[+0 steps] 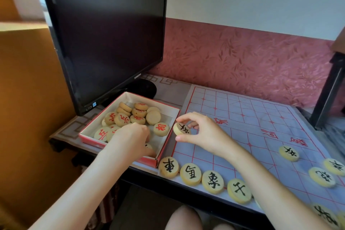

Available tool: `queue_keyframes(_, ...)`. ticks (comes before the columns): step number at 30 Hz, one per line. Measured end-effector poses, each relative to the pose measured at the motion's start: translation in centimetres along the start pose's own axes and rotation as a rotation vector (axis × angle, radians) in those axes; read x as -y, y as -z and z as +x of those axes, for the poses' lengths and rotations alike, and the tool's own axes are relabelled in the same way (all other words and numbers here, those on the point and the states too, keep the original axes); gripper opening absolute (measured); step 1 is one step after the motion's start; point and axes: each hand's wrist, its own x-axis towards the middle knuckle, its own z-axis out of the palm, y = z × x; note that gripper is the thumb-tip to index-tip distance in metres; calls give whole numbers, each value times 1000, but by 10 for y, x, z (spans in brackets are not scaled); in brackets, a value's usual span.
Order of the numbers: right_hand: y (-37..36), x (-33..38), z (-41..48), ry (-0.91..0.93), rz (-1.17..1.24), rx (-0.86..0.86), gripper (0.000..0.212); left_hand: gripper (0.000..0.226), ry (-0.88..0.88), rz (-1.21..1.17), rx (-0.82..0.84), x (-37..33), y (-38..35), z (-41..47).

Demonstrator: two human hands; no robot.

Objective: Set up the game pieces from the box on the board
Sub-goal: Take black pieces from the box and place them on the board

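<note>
Box (169,137): shallow red cardboard tray with pale lining, open, on the table (168,87) just left of the board, in front of a dark Samsung monitor (104,33). Contents: a loose heap of round wooden xiangqi pieces with red characters (123,119), some flat, some overlapping or face down; one red-marked disc (161,129) lies flat and apart near the right wall.

Left hand (130,136): reaching into the box's near part, fingers curled down among the pieces; whether it grips one cannot be told.

Right hand (201,130): pinching a black-character piece (182,129) by its rim between thumb and fingertips, held above the board's left edge beside the box, tilted on edge, face toward the camera.

Board (242,117): pale sheet with red grid, lying flat, long axis running away to the right. Black-character discs (192,173) sit flat in a row along the near edge; others (289,153) lie at right.
</note>
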Motion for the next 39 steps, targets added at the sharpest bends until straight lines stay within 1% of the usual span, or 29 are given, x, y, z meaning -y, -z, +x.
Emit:
queue_keyframes(2, 1, 0, -3, -1, 9, -3, 44, 24, -2, -50, -26, 2, -2, 0)
queue_keyframes(4, 4, 0, -6, -6, 26, -6, 42, 32, -2, -115, -52, 2, -4, -1)
queue_keyframes(7, 10, -4, -12, -24, 45, -23, 42, 39, -22, -184, -122, 0, -9, -3)
queue_keyframes(10, 15, -15, -18, -50, 46, -41, 42, 39, -47, -208, -211, -6, -14, -4)
queue_keyframes(13, 21, -29, -28, -100, 39, -48, 43, 37, -68, -349, -275, -10, -14, 1)
queue_keyframes(16, 33, -43, -40, -156, 14, -55, 43, 33, -94, -472, -373, -19, -10, 12)
queue_keyframes(19, 52, -60, -52, -228, -30, -72, 44, 33, -172, -559, -426, -42, -3, 23)
queue_keyframes(22, 70, -83, -62, -317, -102, -105, 47, 33, -236, -596, -381, -71, -3, 34)
queue_keyframes(27, 84, -111, -66, -401, -157, -107, 51, 30, -307, -573, -190, -114, -12, 58)
queue_keyframes(31, 91, -118, -65, -442, -168, -113, 52, 35, -321, -502, -41, -136, -18, 79)
queue_keyframes(35, 91, -123, -63, -466, -164, -116, 53, 40, -317, -462, -33, -145, -24, 91)
queue_keyframes(39, 88, -126, -61, -461, -165, -98, 55, 37, -301, -446, -53, -146, -33, 94)
